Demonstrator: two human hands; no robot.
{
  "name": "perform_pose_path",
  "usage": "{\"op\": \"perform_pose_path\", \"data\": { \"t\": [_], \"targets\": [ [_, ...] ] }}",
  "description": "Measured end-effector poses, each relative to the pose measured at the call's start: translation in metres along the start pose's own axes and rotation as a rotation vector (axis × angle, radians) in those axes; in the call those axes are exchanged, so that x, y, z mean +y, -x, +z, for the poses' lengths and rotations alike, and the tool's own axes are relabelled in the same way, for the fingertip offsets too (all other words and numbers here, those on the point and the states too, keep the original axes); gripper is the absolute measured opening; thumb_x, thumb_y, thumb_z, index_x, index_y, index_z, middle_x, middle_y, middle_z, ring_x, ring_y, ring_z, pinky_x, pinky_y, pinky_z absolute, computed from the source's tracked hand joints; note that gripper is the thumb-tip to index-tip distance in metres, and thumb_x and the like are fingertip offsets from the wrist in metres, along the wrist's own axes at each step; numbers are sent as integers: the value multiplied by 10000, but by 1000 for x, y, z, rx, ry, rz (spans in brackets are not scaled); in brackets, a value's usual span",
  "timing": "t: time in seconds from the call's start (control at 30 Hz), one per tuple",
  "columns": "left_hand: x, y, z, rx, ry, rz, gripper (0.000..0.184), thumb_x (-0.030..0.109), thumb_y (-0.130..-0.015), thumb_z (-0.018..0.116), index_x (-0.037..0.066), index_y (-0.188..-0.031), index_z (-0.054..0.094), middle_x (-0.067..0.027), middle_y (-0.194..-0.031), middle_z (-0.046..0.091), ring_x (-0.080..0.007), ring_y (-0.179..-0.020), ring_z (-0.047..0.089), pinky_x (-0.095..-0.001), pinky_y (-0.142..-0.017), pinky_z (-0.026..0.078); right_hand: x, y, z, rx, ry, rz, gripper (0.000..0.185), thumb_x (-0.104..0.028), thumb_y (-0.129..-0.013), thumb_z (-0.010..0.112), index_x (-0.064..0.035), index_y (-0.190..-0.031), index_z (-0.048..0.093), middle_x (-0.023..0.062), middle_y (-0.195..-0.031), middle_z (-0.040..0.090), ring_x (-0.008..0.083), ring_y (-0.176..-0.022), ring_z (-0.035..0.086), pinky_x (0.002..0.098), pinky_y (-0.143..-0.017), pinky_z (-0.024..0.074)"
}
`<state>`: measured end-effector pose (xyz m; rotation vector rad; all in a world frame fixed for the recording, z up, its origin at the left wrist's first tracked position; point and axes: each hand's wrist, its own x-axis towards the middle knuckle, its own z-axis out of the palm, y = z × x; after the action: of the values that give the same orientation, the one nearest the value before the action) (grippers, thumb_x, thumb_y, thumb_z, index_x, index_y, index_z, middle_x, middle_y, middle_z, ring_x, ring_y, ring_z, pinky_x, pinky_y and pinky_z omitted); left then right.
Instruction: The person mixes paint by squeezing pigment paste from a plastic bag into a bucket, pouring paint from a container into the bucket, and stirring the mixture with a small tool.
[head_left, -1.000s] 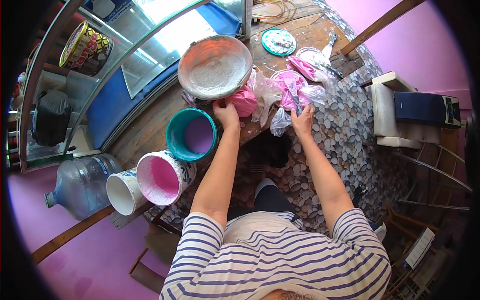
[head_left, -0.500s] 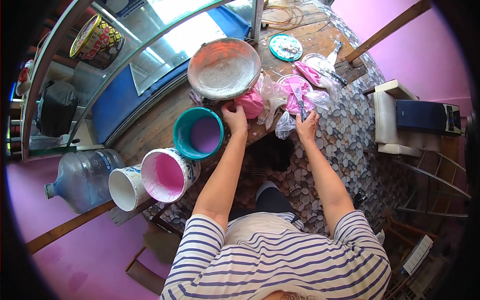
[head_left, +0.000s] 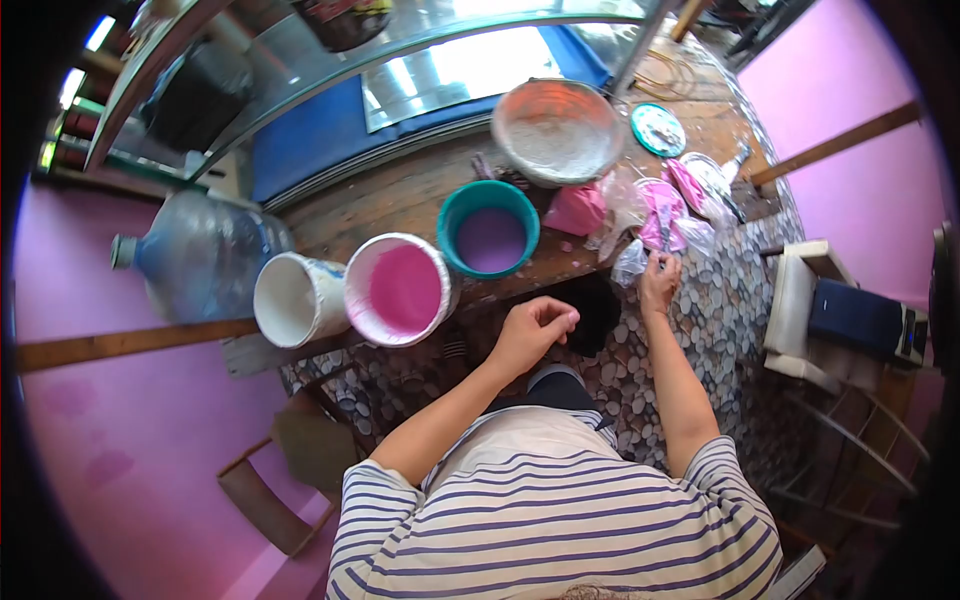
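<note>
My left hand (head_left: 532,335) hovers over the floor in front of the table, thumb and fingers brought together. Whatever may be between its fingertips is too small to make out. My right hand (head_left: 660,285) is closed round the handle of a putty knife (head_left: 665,230), whose blade lies over pink material on a white lid at the table edge. Crumpled clear plastic (head_left: 629,262) is beside that hand. A pink-filled plastic bag (head_left: 576,211) sits left of the lid, below a wide basin (head_left: 560,135) with whitish powder.
A teal bucket (head_left: 446,235) of purple paste, a white bucket (head_left: 356,305) of pink paste and a white pail (head_left: 275,300) line the table's front edge. A large water bottle (head_left: 205,255) lies left. A teal lid (head_left: 645,122) is behind; a chair (head_left: 790,310) stands right.
My left hand has left the pink bag and drawn back toward my body. My right hand still holds the putty knife. The view has turned left, shifting the table's things rightward.
</note>
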<state>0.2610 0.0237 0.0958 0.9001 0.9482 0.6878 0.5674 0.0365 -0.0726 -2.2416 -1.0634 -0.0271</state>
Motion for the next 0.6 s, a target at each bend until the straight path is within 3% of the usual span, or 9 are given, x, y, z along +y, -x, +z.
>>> {"op": "perform_pose_path", "data": {
  "t": [0.17, 0.2, 0.23, 0.3, 0.33, 0.43, 0.5, 0.6],
  "targets": [
    [24, 82, -64, 151, -40, 38, 194, 193, -967, 690, 1, -944, 708, -35, -781, 682, -79, -682, 609, -223, -632, 467, -42, 44, -13, -139, -104, -84, 234, -262, -958, 618, -35, -1014, 601, 170, -1071, 610, 350, -1086, 563, 451, -940, 432],
    [30, 96, -78, 193, -51, 42, 227, 220, -985, 668, 1, -939, 707, -36, -775, 681, -78, -677, 606, -219, -620, 456, -53, 55, -12, -192, -177, -75, 270, -275, -980, 613, -16, -1050, 594, 155, -1025, 629, 301, -950, 632, 414, -856, 487],
    [36, 111, -93, 234, -61, 44, 262, 247, -1002, 647, 1, -934, 706, -37, -769, 680, -76, -672, 603, -215, -609, 446, -73, 66, -17, -196, -176, -80, 270, -275, -980, 613, -16, -1050, 594, 155, -1025, 629, 301, -950, 632, 414, -856, 487],
    [28, 131, -124, 305, -15, 115, 285, 262, -1037, 590, 15, -934, 687, -10, -743, 646, -61, -647, 577, -206, -586, 425, -117, 87, -27, -483, -463, 125, 356, -335, -1002, 603, 4, -1103, 570, 122, -959, 644, 223, -764, 667, 370, -747, 523],
    [28, 140, -138, 376, -18, 107, 275, 256, -1040, 586, 18, -940, 680, -8, -744, 638, -58, -647, 571, -200, -582, 419, -136, 98, -24, -500, -537, 116, 406, -377, -1016, 587, 8, -1139, 550, 97, -910, 652, 151, -633, 650, 312, -622, 528],
    [3, 155, -181, 482, 26, 131, 240, 249, -1040, 586, 24, -988, 648, -19, -782, 634, -66, -657, 582, -197, -575, 435, -182, 113, -18, -689, -651, 247, 399, -379, -1020, 579, -2, -1151, 547, 106, -908, 657, 142, -625, 652, 281, -565, 518],
    [-16, 158, -205, 626, 82, 94, 220, 246, -1036, 589, 29, -1031, 620, -32, -812, 637, -85, -663, 606, -217, -576, 478, -199, 122, -7, -697, -653, 258, 396, -380, -1022, 574, -4, -1144, 551, 107, -901, 657, 140, -616, 652, 272, -544, 511],
    [-28, 159, -225, 600, 113, 40, 256, 251, -1036, 584, 16, -1136, 560, -76, -939, 643, -130, -766, 664, -248, -610, 544, -208, 133, 5, -690, -618, 255, 397, -381, -1026, 565, 2, -1128, 557, 108, -884, 657, 140, -613, 657, 267, -527, 508]
  ]
}}
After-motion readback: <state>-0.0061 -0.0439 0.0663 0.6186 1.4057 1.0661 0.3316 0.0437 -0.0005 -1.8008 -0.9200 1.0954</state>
